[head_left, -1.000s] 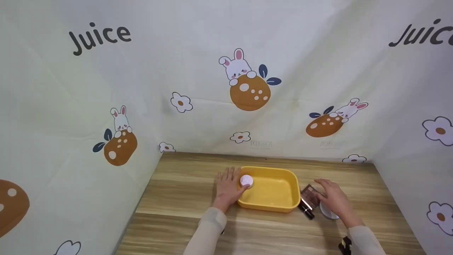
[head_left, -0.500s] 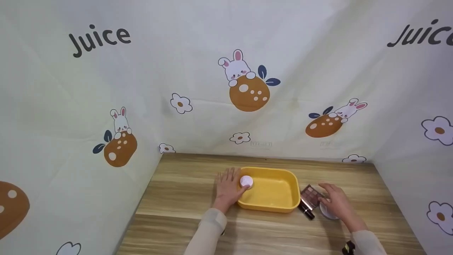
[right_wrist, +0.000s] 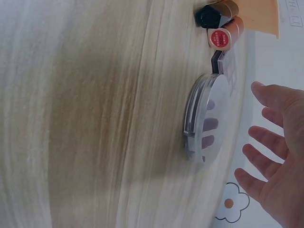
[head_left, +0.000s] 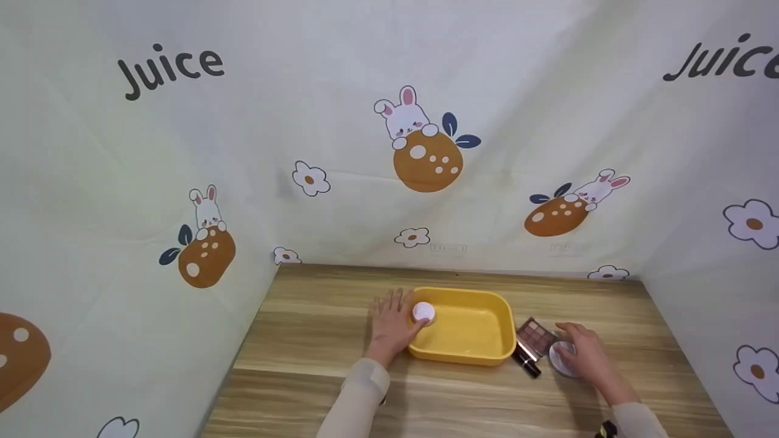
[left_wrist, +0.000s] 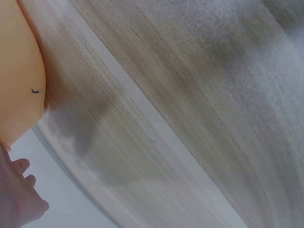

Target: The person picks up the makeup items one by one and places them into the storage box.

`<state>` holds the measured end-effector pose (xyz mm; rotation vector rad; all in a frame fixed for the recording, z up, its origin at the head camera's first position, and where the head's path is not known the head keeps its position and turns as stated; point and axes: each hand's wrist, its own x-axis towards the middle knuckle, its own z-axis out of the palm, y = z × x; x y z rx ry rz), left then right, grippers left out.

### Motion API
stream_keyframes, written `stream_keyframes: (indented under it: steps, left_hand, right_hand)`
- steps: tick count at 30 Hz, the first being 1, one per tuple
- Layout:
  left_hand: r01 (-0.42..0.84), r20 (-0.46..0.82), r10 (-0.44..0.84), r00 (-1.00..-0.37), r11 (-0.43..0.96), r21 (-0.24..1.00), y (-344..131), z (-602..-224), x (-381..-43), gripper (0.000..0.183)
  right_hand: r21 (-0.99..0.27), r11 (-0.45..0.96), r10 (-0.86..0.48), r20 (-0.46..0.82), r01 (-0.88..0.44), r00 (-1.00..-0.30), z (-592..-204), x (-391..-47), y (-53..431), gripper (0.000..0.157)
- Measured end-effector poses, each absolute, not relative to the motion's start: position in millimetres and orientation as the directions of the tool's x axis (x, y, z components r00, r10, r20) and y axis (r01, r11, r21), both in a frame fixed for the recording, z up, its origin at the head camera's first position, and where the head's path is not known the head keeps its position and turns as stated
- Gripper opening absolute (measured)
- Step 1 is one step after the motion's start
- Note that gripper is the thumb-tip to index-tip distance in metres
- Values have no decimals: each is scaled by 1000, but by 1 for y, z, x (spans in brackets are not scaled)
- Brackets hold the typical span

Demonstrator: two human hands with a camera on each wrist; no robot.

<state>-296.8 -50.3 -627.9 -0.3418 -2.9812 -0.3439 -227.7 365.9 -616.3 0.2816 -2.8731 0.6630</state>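
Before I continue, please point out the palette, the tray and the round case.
Palette [head_left: 536, 337]: head view, middle of its top.
Tray [head_left: 470, 331]: head view, bare floor.
Round case [right_wrist: 214, 119]: right wrist view, middle of its lid.

Wood-grain table [head_left: 316, 328], pale walls [head_left: 91, 152] on three sides.
Printed rabbits [head_left: 406, 118] perch on orange fruit [head_left: 420, 170] with dark blue leaves [head_left: 450, 123]; outlined flowers [head_left: 311, 179] scattered between; dark "Juice" lettering [head_left: 167, 67] high up, twice. Faint creases across back wall [head_left: 341, 91]. Table grain runs side to side. Light soft, greyer on right wall [head_left: 700, 182].
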Motion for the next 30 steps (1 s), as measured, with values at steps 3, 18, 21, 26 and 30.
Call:
stream_keyframes:
  steps: [3,18,21,26,30]
  left_hand:
    - [235,131,211,-969,948,213,-50,-628,-297,80]
    - [240,138,212,-967,942,234,-50,-628,-297,80]
    - [235,137,209,-968,948,216,-50,-629,-297,81]
    - [239,156,210,-965,950,201,-50,-631,-298,80]
    - [241,159,211,-964,949,205,-50,-631,-298,80]
  right_hand:
    - [-431,877,-136,200,-212,-970,-619,-225,368,49]
    - [-402,894,-132,181,-195,-975,-627,-217,374,50]
    - [-388,902,-126,179,-188,-976,-629,-216,374,51]
    - [-387,904,-128,165,-184,-978,-630,-214,373,52]
    - [-399,900,-132,135,-175,-982,-630,-215,373,54]
